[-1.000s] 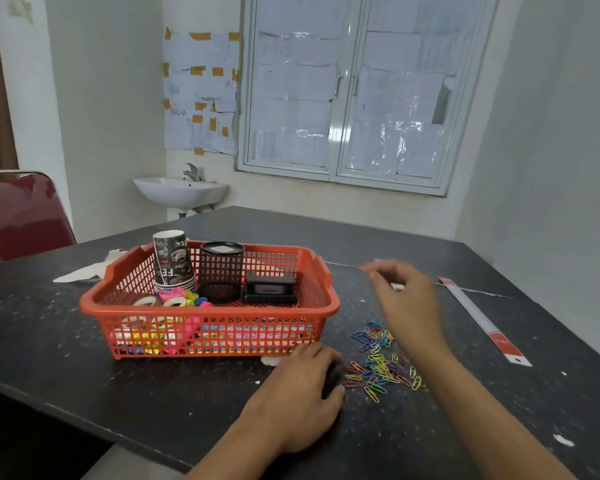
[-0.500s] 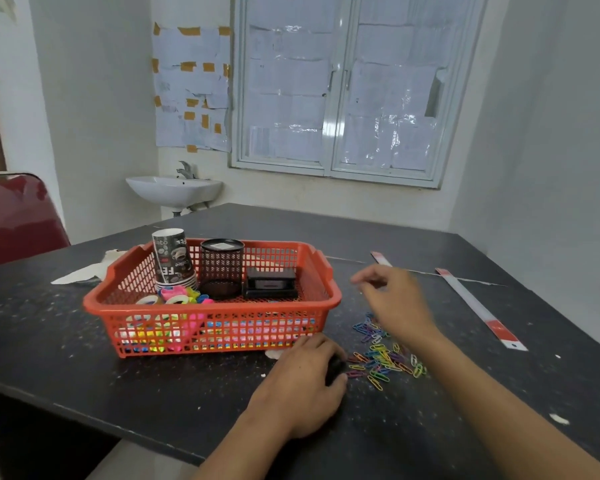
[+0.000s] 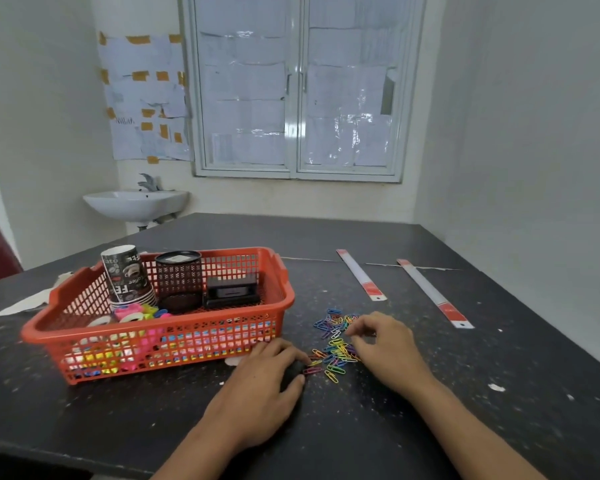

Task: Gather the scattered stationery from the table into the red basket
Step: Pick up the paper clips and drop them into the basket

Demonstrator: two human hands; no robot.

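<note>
The red basket (image 3: 160, 330) stands on the black table at the left. It holds a stack of paper cups (image 3: 125, 275), a black mesh pen holder (image 3: 178, 276), a black stapler (image 3: 231, 289) and coloured tape rolls (image 3: 130, 314). A pile of coloured paper clips (image 3: 334, 346) lies just right of the basket. My right hand (image 3: 387, 346) hovers palm down over the pile's right side, its curled fingertips touching the clips. My left hand (image 3: 262, 388) rests palm down at the pile's left edge, cupped over a small dark object (image 3: 291, 374) that is mostly hidden.
Two white rulers with red ends (image 3: 360, 275) (image 3: 434, 295) lie on the table beyond the clips. A white paper scrap (image 3: 32, 301) lies left of the basket. A sink (image 3: 136, 202) and a window stand behind the table. The near table edge runs below my forearms.
My right hand has come down and back from above the far table onto the paper clips. The left hand has stayed put. The view has shifted to the right.
</note>
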